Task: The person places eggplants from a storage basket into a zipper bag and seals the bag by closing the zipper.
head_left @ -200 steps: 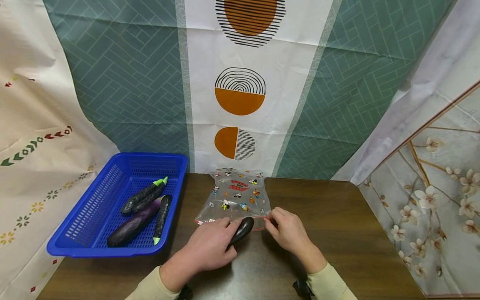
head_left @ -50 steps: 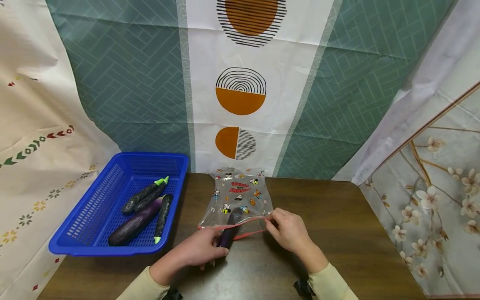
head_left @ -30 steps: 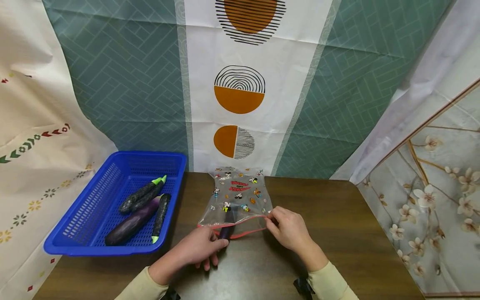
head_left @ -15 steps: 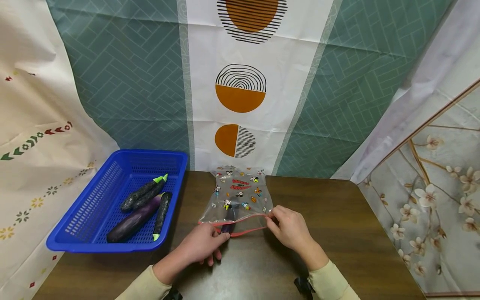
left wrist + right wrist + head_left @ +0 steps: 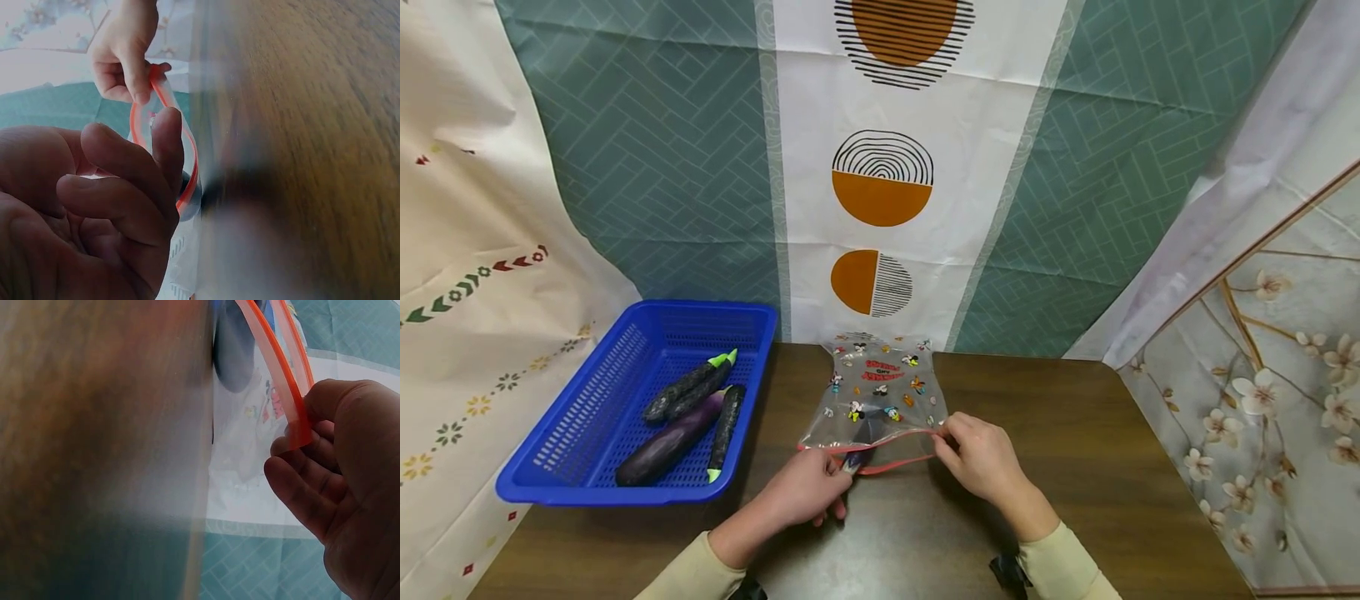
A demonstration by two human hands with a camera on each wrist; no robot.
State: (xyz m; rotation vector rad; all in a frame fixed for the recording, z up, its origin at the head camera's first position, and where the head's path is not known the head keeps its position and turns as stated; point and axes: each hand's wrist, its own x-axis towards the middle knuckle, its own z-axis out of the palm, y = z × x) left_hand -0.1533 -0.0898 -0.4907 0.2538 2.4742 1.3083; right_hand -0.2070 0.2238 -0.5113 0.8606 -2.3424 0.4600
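The bag (image 5: 868, 383) is of thin, transparent plastic, glossy and slightly wrinkled; its red zip edge (image 5: 895, 464) looks like a smooth plastic strip. The eggplant (image 5: 859, 456) partly inside has smooth, dark skin. The basket (image 5: 625, 495) is of perforated blue plastic, moderately shiny. In it, the purple vegetable (image 5: 666, 446) is smooth and glossy, while the slim dark vegetable (image 5: 725, 429) beside it looks rough. The table (image 5: 1037, 433) shows wood grain (with a soft shine), and the sleeves (image 5: 691, 573) look like matt cloth.
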